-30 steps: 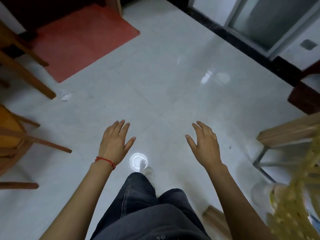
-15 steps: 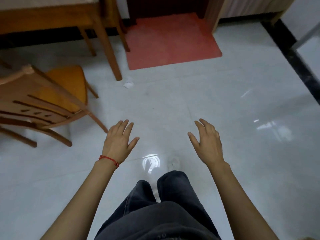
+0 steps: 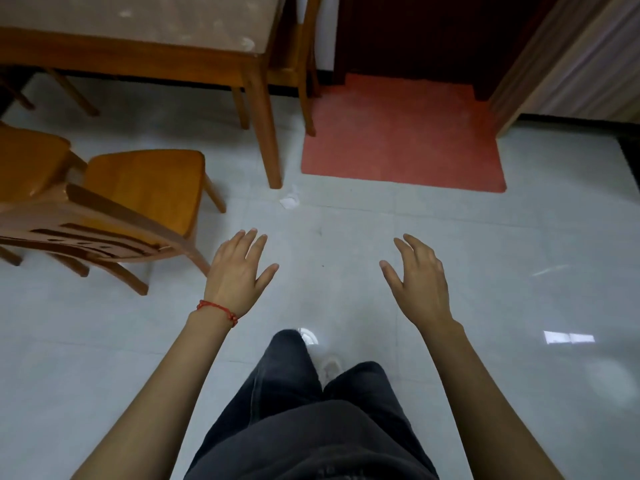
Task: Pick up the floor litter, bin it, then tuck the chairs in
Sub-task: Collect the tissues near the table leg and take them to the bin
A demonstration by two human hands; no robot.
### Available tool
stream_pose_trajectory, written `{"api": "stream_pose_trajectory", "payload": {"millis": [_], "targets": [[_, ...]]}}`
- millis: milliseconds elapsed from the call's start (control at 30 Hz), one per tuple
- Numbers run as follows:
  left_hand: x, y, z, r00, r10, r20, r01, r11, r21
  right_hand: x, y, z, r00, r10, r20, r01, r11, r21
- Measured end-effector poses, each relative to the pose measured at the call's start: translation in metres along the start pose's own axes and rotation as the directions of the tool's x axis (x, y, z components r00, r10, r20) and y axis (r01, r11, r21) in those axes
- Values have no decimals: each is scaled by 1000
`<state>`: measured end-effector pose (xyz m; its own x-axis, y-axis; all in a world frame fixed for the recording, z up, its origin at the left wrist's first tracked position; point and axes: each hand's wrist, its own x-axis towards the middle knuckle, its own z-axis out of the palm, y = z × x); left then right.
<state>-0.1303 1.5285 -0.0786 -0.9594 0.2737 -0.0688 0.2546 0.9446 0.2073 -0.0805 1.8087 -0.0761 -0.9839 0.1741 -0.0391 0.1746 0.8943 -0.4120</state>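
Head view shows the crumpled white litter [image 3: 290, 199] on the floor ahead of both empty, spread hands, left hand [image 3: 239, 271] nearest, just beside the table leg [image 3: 268, 133]; crouch close, then pinch it cleanly.

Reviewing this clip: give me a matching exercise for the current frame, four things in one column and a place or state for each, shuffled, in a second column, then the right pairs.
Things:
1. scrap of white paper
2. red mat
3. wooden chair
4. left hand

Places or states:
A. stands pulled out from the table, at the left
B. open, holds nothing, red string at its wrist
C. lies on the floor by the foot of a table leg
D. lies flat before the dark doorway

Pairs: 1-C, 2-D, 3-A, 4-B
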Motion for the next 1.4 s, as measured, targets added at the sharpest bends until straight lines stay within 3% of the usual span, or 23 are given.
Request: {"api": "stream_pose_trajectory", "payload": {"millis": [800,1167,1400], "targets": [[371,-32,-13,981,-184,54,186,982,-23,421,-12,6,972,-182,146,183,983,3],[445,-32,46,894,-441,73,447,889,-103,563,1,76,830,-386,402,407,913,37],[480,-50,139,877,-469,103,481,854,-199,618,19,180,758,-448,475,498,867,23]]}}
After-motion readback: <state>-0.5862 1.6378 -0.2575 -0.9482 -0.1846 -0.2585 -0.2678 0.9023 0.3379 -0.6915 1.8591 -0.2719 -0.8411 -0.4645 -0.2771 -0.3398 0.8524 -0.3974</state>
